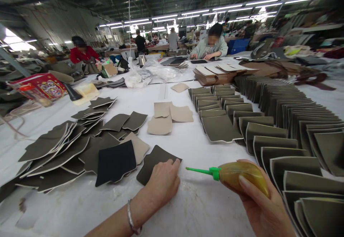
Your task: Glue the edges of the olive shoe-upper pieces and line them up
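Observation:
My right hand [264, 203] grips a yellow squeeze bottle [242, 175] with a green nozzle that points left over the white table [188, 144]. My left hand [162, 181], fingers curled, rests on a dark olive cut piece [153, 160] lying flat in front of me. A silver bracelet sits on that wrist. Just left of it lies a black piece [115, 161] on a loose heap of olive pieces [61, 147].
Overlapping rows of olive pieces [282, 136] fill the table's right side. Three beige pieces [169, 117] lie in the middle. Farther back are stacks of tan sheets [212, 73], plastic bags and a red printed bag [40, 86]. Two people sit at the far end.

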`<action>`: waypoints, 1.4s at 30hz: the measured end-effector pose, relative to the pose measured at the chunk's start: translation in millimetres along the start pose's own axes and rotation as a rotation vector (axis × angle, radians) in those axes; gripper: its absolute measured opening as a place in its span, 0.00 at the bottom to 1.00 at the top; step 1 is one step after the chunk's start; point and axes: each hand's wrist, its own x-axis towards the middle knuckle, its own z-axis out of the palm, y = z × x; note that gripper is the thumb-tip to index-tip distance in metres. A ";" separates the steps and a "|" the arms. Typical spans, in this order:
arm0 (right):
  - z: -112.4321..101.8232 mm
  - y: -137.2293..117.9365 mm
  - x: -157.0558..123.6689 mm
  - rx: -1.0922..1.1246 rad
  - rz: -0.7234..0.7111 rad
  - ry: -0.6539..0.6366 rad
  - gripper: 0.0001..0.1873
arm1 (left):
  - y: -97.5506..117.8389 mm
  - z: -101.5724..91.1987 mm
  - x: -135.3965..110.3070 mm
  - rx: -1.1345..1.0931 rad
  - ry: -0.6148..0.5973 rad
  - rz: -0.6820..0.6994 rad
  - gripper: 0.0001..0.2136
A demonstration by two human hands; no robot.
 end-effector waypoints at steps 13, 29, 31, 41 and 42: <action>38.5 9.6 12.9 0.431 0.322 0.027 0.19 | -32.1 3.5 5.8 -0.544 0.054 0.098 0.24; 106.2 5.4 39.1 0.516 0.277 -0.262 0.19 | -37.5 6.0 5.1 -0.674 0.068 0.124 0.24; 108.6 6.1 39.9 0.460 0.261 -0.319 0.20 | -36.7 4.0 4.1 -0.676 0.067 0.116 0.24; 114.9 30.6 61.1 -0.115 -0.052 -0.451 0.28 | -37.7 2.4 2.8 -0.676 0.075 0.123 0.25; 115.5 34.5 68.8 -0.204 -0.116 -0.431 0.30 | -38.4 3.7 3.2 -0.682 0.073 0.126 0.24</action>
